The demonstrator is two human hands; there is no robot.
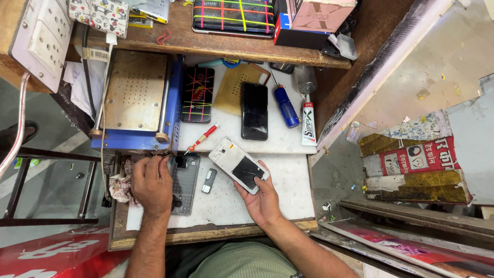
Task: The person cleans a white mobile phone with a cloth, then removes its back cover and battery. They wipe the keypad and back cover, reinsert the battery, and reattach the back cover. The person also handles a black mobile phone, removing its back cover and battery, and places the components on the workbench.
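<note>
My right hand point(263, 200) holds an opened phone frame point(238, 164), white with a dark inner panel, tilted above the white worktop point(288, 190). My left hand point(152, 184) rests palm down at the worktop's left edge, fingers on a small grey perforated mat point(186, 181) just below a blue heating plate machine point(136, 100). A small dark part point(209, 180) lies between the two hands. A red-handled screwdriver point(202, 138) lies just above the phone frame.
A black phone point(254, 110), a phone bound with coloured bands point(198, 94), a blue bottle point(286, 106) and a glue tube point(307, 123) lie at the back. A wooden shelf point(216, 44) holds boxes above. A crumpled cloth point(121, 188) sits at the left.
</note>
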